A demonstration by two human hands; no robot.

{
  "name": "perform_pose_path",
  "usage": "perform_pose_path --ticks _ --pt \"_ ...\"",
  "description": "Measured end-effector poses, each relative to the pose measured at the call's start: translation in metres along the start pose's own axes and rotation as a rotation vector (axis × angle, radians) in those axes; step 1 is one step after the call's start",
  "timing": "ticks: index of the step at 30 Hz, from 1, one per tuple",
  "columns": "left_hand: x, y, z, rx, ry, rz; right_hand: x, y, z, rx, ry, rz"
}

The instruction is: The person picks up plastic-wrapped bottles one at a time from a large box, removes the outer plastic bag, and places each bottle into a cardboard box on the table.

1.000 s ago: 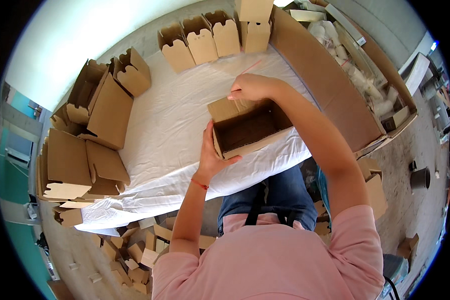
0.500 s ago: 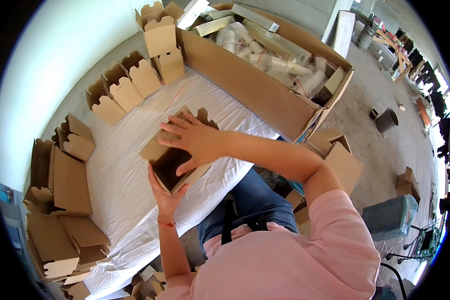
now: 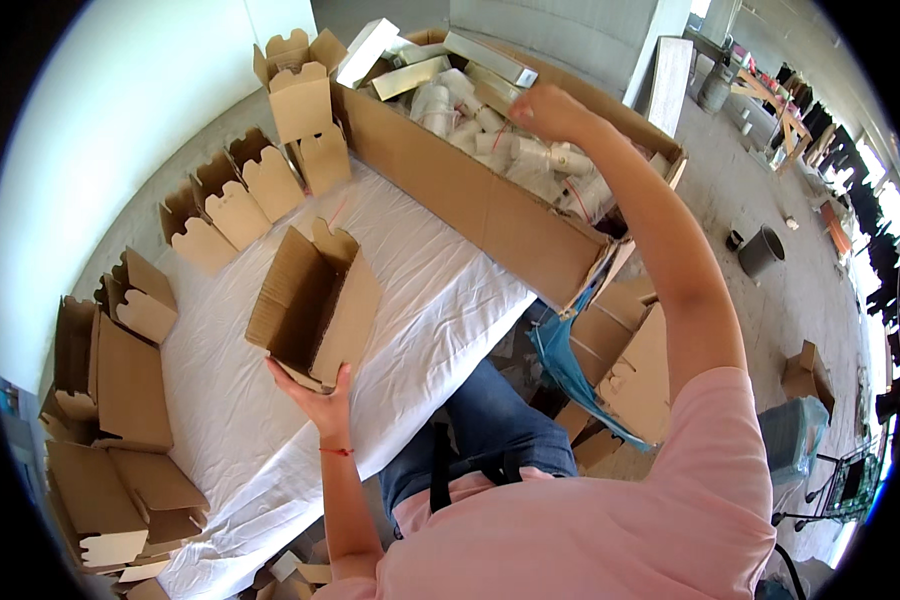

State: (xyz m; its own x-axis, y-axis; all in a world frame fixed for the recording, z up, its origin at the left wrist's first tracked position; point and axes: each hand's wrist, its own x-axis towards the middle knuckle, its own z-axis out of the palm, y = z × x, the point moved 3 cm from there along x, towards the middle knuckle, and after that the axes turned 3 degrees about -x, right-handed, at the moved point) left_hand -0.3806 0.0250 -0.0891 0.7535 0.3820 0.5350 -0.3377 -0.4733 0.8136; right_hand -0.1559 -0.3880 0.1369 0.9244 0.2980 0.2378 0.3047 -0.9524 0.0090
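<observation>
My left hand [image 3: 318, 402] grips the near lower end of an open brown cardboard box [image 3: 342, 318]. The box is tilted on the white-covered table [image 3: 425, 262], its dark inside showing and its flaps standing up. Over the large long carton [image 3: 470, 200], my right hand [image 3: 552, 112] reaches out with its fingers curled down at a slim cream box [image 3: 493, 90]. Its fingertips are hidden, so what they hold cannot be made out. Around that hand lie white rolls in clear plastic bags [image 3: 530, 155] and other slim pale boxes [image 3: 410, 77].
Open brown boxes [image 3: 235, 205] line the table's far left side, some stacked [image 3: 302, 105]. More boxes [image 3: 135, 385] stand along its left edge. Right of my legs are opened cartons [image 3: 635, 370] and blue plastic sheeting [image 3: 565, 365]. A dark bucket [image 3: 761, 252] stands on the floor.
My right hand has left the brown box and swung up and right, over the large carton. The left hand keeps its grip, and the box's opening now shows more fully.
</observation>
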Motion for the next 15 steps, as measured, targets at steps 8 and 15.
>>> perform_pose_path --ticks 8,15 --pt "-0.005 -0.014 0.005 -0.073 0.026 -0.035 0.021 0.047 0.105 -0.185 -0.264 0.162" --pt "-0.005 -0.013 0.003 -0.113 0.028 -0.041 0.008 0.054 0.050 0.042 -0.059 0.243"
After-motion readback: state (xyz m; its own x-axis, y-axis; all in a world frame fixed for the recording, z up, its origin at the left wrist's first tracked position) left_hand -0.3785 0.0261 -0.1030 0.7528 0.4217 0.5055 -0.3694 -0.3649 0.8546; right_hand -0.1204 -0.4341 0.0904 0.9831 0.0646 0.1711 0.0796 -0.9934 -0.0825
